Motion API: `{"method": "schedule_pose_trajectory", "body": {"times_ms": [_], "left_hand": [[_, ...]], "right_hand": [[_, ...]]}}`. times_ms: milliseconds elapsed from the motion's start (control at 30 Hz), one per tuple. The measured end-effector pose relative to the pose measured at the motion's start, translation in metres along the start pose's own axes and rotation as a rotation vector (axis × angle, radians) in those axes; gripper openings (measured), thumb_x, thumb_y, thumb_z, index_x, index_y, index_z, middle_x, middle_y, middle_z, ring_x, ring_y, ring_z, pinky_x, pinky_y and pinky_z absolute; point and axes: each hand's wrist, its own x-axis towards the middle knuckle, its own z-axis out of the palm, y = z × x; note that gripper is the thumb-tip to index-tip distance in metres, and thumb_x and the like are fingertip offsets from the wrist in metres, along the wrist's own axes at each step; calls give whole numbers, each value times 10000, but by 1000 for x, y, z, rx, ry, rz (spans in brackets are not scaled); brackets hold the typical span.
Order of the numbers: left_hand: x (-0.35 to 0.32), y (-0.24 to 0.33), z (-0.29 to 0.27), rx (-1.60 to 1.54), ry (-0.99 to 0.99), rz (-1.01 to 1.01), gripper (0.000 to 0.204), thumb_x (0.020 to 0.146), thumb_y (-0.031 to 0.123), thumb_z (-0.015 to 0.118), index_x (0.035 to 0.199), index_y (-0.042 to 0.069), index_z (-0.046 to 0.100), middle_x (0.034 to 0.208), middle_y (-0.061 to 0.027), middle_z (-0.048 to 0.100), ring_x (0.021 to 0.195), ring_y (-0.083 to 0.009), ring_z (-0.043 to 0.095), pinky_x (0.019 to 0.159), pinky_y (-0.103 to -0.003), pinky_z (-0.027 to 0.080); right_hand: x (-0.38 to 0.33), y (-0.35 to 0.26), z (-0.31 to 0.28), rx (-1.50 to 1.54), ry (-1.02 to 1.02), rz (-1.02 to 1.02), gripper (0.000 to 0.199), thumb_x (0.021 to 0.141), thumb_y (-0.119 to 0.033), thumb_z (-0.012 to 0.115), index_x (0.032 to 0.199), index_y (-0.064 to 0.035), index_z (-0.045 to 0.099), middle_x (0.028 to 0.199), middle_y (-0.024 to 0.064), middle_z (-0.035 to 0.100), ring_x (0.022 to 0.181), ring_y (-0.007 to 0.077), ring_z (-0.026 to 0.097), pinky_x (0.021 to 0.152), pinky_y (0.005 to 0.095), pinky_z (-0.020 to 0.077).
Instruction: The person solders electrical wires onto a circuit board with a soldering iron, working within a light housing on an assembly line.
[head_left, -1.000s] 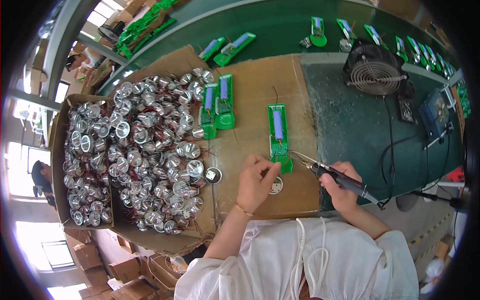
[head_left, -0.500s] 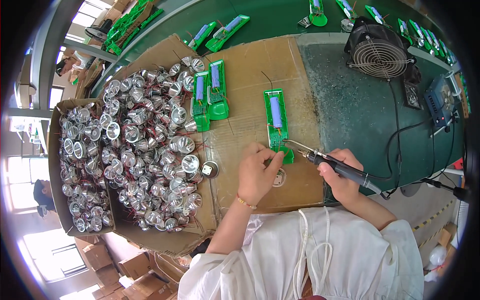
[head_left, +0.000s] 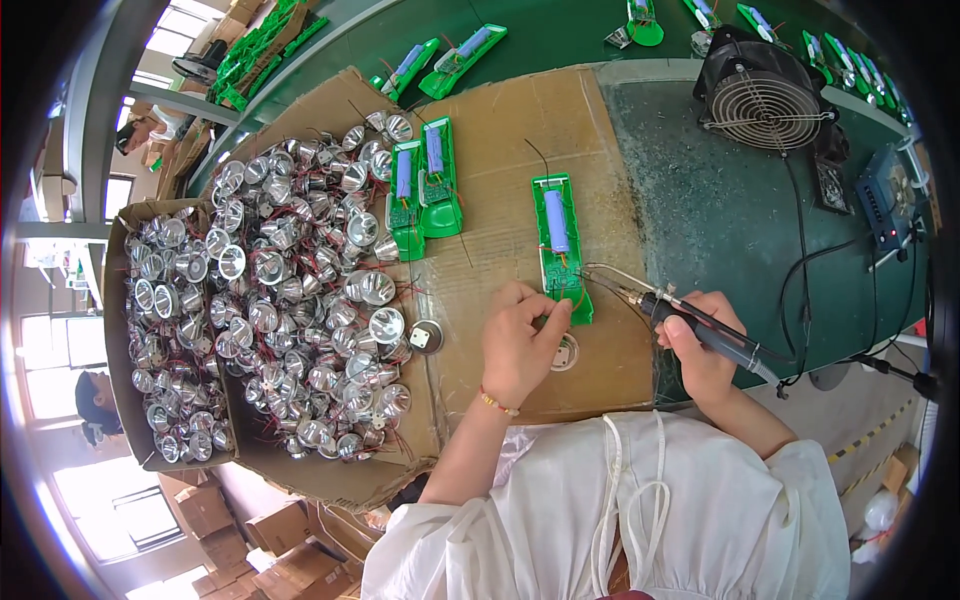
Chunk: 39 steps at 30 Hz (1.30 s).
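A green plastic housing (head_left: pixel 583 310) lies upright in front of me on the cardboard, with a purple cylindrical battery (head_left: pixel 557 222) and a small green circuit board (head_left: pixel 564 283) inside. My left hand (head_left: pixel 520 340) is closed in a pinch at the housing's near end, by thin wires; what the fingertips hold is too small to make out. Right beside it, a round lamp reflector (head_left: pixel 566 352) sits partly under the hand. My right hand (head_left: pixel 704 345) grips a black soldering iron (head_left: pixel 708 335), its tip just right of the board, with a thin pale tube along it.
At left, cardboard boxes (head_left: pixel 228 420) hold many silvery reflectors (head_left: pixel 270 265). Two more housings (head_left: pixel 436 205) lie by the box edge, and a loose reflector (head_left: pixel 425 337) nearby. A fan (head_left: pixel 765 110) and a blue soldering station (head_left: pixel 885 200) with cables stand right. More housings (head_left: pixel 463 60) line the far side.
The soldering iron has drawn back to the right, away from the circuit board, with my right hand. My left hand keeps its pinch at the housing's near end.
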Motion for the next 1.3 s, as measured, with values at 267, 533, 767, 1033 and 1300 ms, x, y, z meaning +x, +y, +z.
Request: {"method": "schedule_pose_trajectory", "body": {"times_ms": [267,533,767,1033,1300], "left_hand": [[6,-1,3,3,32,-2,184,764,188,676,667,36,641,706,-75,502,670,-218,489,567,-325,390],[-3,12,-13,-152,148,-123,117,761,145,655,736,32,637,624,-108,607,503,-210,579,489,-296,452],[142,32,-5,237,74,45,252,728,272,562,616,58,637,598,-175,584,565,-346,593,534,-427,475],[339,48,7,314,100,38,311,756,386,597,726,91,691,738,-148,644,701,-322,624,635,-401,505],[361,-17,-61,731,10,152,733,627,299,679,1303,217,407,1094,-125,536,1050,-327,519,860,-433,444]], "right_hand": [[8,4,-8,-59,3,-20,147,820,-76,617,845,8,498,730,81,578,596,90,545,534,216,460],[21,0,-39,-26,123,-7,145,823,-76,615,845,1,493,715,85,586,590,98,544,537,222,457],[27,23,-48,-175,149,-28,131,798,-48,600,824,-13,476,687,77,569,561,96,534,518,223,451],[36,12,-42,-41,243,153,152,751,-2,628,831,6,499,675,96,608,583,118,580,555,245,480],[37,11,-45,4,224,161,157,757,-6,629,843,13,498,682,108,611,580,123,580,551,246,484]]}}
